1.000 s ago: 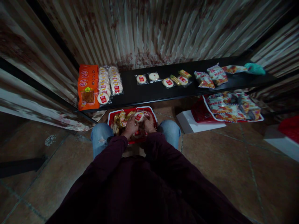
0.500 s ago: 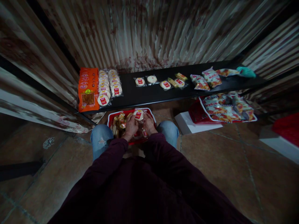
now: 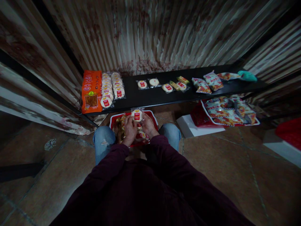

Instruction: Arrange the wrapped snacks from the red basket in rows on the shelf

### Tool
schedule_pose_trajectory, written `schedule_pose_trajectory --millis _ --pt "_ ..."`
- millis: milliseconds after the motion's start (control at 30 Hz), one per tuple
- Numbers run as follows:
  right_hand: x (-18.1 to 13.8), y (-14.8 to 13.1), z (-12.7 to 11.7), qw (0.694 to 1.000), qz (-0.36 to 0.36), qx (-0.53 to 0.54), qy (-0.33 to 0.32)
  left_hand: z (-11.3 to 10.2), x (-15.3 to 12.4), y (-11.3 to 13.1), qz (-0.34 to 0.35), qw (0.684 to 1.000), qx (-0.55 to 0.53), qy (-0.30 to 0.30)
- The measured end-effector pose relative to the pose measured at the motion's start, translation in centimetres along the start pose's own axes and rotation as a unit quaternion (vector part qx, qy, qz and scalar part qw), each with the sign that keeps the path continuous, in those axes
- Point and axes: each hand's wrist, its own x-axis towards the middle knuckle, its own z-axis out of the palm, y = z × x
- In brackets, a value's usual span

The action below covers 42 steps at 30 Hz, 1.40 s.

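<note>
A wrapped cracker (image 3: 137, 116) is pinched between left hand (image 3: 130, 129) and right hand (image 3: 149, 126), over the red basket's (image 3: 113, 118) twelve-o'clock rim. Two cracker rows (image 3: 118, 87) are already laid at eleven o'clock on the shelf (image 3: 131, 95); golden packets (image 3: 120, 128) are left basketed.

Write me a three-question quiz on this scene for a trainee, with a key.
1. Multiple choice: What is held between the left hand and the right hand?
A. A phone
B. A round packet with a red label
C. A pair of scissors

2. True or false: The orange packets lie at the left end of the black shelf.

3. Open: What colour is the basket below the hands?

Key: 1. B. 2. True. 3. Red, with a white rim.
</note>
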Motion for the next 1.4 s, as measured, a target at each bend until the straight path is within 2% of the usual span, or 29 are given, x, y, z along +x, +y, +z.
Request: schedule_pose_trajectory --millis 267,400,567,700,867,1000,1200,1400 --pt "-0.8 -0.1 1.3 0.999 0.039 -0.005 -0.032 -0.7 0.1 0.0 -0.014 1.0 -0.006 -0.005" --pt "-0.9 0.3 1.2 0.999 0.041 -0.018 -0.022 -0.7 0.0 0.0 -0.038 0.999 -0.012 -0.024" --pt "-1.3 0.9 1.3 0.999 0.01 -0.048 -0.003 -0.8 0.0 0.2 -0.085 0.993 -0.063 -0.048" --pt "-1.9 0.9 1.6 0.996 -0.048 -0.078 -0.015 -0.9 0.2 0.7 -0.141 0.978 -0.147 -0.054" --pt "-2.5 1.1 1.9 0.986 -0.1 -0.131 -0.025 -0.8 0.6 1.3 -0.177 0.942 -0.278 -0.066" --pt "-2.3 1.8 1.5 0.977 -0.138 -0.164 -0.012 -0.7 0.8 1.1 -0.248 0.902 -0.351 -0.035" --pt "-1.3 2.8 0.8 0.976 -0.144 -0.164 -0.005 -0.2 1.2 0.5 -0.302 0.81 -0.502 0.001" --pt "-1.1 2.8 0.6 0.976 -0.15 -0.16 0.009 0.0 1.5 0.7 -0.368 0.767 -0.526 0.011"
